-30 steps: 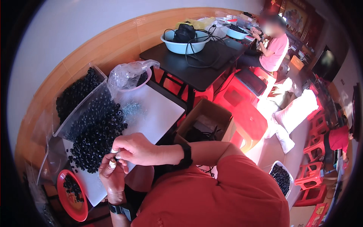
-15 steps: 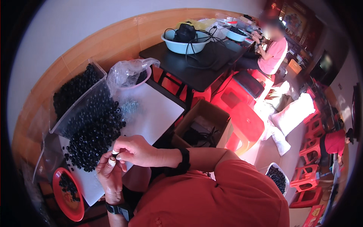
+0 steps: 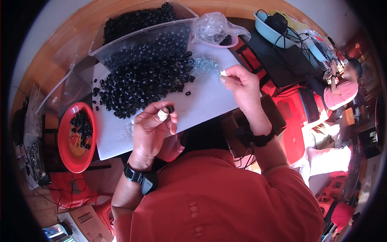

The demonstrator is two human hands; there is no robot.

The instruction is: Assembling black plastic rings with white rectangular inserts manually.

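Between the taped thumb and fingers of my left hand (image 3: 148, 131) is a small black ring-shaped piece (image 3: 170, 109), above the near part of a white board (image 3: 193, 107). My right hand (image 3: 244, 88) is apart from it, over the board's right side, thumb and taped index finger pinched together. Whatever lies in that pinch is too small to make out. Just left of its fingertips are scattered tiny, clear bluish bits (image 3: 206, 65). A heap of similar black pieces (image 3: 137, 86) covers the board's far left, spilling from a tipped clear plastic bin (image 3: 143, 36).
Left of the board stands a red dish (image 3: 63, 141) with some black pieces. At the far edge, a clear bag (image 3: 217, 28) covers a pink bowl (image 3: 213, 43). Farther right are a dark table (image 3: 278, 66), a blue basin (image 3: 264, 31) with cables, and a seated person (image 3: 342, 90).
My hands have separated: the right has moved rightward to the clear bits, the left stays near the heap with the black piece. The view has turned, shifting the board toward the middle.
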